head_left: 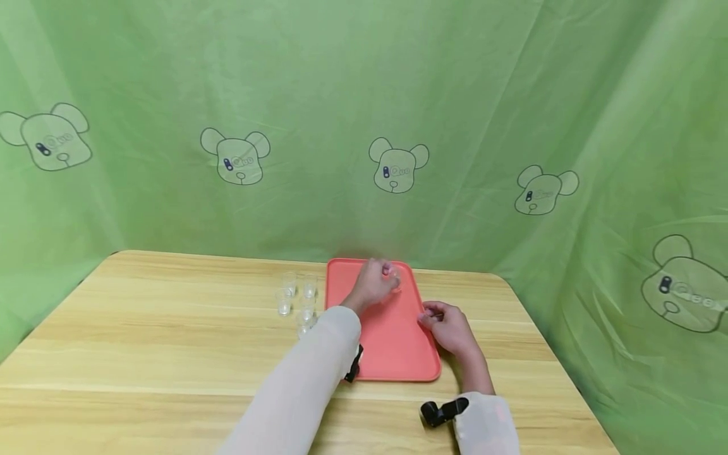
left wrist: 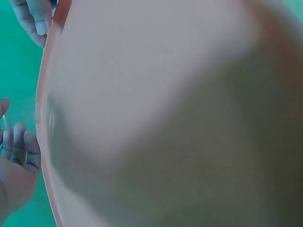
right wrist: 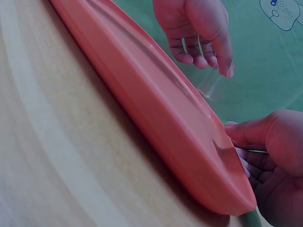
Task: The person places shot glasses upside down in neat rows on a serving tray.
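Left hand (head_left: 372,282): thumb and fingers pinched on one clear shot glass (right wrist: 209,88), over the far part of the red tray (head_left: 392,341).
Held shot glass: toward the tray's right rim; whether its base touches the tray cannot be told from these views.
Right hand (head_left: 449,327): thumb and fingers gripping the tray's right rim (a sound brace, in this inspector's judgement).
Other shot glasses (head_left: 309,286): at least five, on the counter (head_left: 170,354) just left of the tray, some close to the left sleeve (head_left: 307,379).
Placing, as judged: lower the glass level, seat the whole base, then part the fingers evenly (smooth walls may slip or tip).
Tray bracing, advised: steady the rim without lifting; carry the sleeve clear of the glasses.
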The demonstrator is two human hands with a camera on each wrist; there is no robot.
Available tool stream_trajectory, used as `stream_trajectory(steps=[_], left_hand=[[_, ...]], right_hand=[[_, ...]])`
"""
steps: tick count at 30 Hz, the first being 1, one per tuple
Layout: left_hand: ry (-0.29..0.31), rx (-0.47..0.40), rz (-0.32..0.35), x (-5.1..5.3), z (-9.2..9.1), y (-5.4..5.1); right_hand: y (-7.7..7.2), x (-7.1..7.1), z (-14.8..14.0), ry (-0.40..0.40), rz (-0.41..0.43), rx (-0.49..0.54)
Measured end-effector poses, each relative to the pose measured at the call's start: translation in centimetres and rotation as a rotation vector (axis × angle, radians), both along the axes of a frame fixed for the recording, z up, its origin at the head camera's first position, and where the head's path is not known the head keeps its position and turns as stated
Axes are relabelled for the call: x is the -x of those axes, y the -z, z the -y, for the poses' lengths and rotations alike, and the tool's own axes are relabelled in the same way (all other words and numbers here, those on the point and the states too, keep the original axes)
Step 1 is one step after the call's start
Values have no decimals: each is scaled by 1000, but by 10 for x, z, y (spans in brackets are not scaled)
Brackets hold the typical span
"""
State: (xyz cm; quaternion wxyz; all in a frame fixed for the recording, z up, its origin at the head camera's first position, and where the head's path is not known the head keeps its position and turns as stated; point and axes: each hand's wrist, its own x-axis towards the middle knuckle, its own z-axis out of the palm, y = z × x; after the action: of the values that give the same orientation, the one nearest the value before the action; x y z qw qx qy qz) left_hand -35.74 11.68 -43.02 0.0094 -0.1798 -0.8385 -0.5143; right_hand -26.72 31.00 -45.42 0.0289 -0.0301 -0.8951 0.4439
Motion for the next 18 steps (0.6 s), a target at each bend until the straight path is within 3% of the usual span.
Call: stream_trajectory(steps=[11,18], left_hand=[[-5,-8,6,-2,-3,7],[-18,38,-12,-4,-10,10]], right_hand=[[0,0,2,7,7,2],[1,1,-1,12,3,-4]])
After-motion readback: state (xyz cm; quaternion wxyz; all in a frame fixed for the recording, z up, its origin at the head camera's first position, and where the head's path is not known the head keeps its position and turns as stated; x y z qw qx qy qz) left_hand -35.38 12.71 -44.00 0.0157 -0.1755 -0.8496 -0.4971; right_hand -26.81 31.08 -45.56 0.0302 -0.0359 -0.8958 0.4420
